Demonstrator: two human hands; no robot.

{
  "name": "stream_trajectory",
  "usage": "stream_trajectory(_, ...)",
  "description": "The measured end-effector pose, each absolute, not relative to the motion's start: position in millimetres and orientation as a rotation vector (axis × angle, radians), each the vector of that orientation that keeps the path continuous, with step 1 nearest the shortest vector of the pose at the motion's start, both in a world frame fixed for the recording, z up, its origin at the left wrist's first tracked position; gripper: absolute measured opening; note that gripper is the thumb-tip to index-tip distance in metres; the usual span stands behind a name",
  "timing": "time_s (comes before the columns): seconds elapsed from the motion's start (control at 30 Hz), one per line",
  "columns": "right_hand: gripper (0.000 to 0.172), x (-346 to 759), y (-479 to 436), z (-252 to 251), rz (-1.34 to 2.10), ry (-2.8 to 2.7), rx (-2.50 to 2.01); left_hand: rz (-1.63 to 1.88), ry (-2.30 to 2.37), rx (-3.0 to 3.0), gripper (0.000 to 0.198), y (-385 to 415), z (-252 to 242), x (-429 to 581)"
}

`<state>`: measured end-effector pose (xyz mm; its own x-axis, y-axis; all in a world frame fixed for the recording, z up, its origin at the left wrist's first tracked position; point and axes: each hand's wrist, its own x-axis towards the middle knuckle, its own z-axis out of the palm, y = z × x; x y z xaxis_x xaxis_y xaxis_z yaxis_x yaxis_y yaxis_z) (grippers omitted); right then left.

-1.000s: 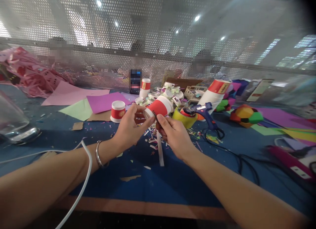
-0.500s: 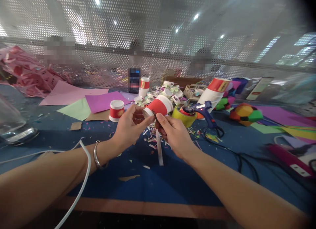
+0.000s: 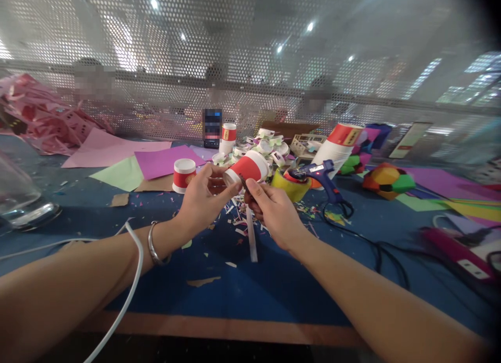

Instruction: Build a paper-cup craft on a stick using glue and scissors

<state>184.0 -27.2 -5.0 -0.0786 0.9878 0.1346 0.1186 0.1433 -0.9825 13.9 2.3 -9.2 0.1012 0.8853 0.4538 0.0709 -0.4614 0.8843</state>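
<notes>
The paper cup, white with a red band, is held tilted above the desk, its lower end to the left and its other end raised to the right. The left hand has its grip closed around that lower end, thumb on the near side and fingers curled behind, spread only as wide as the cup; most of the cup therefore sticks out to the right of this grip. The right hand is just below the cup, its grip pinched tight, thumb against bent fingers, on a dark slim item whose tip is at the cup's lower side; what it is cannot be told. A pale strip runs down below the cup from under the right hand, and whether that hand has hold of it is unclear. To the left of the cup stands a second cup. Behind the cup lies a heap of cut paper pieces, and small scraps are scattered beneath it. Just right of the cup is a yellow tape roll, with a blue glue gun resting on it; farther right lies a many-coloured paper ball.
</notes>
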Motion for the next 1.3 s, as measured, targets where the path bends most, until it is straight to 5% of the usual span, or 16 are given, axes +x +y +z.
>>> stream_trajectory(1.3, 0.054, 181, -33, 4, 1.137, -1.364, -1.121, 1.513, 0.915, 1.749, 0.029, -9, -10, 18)
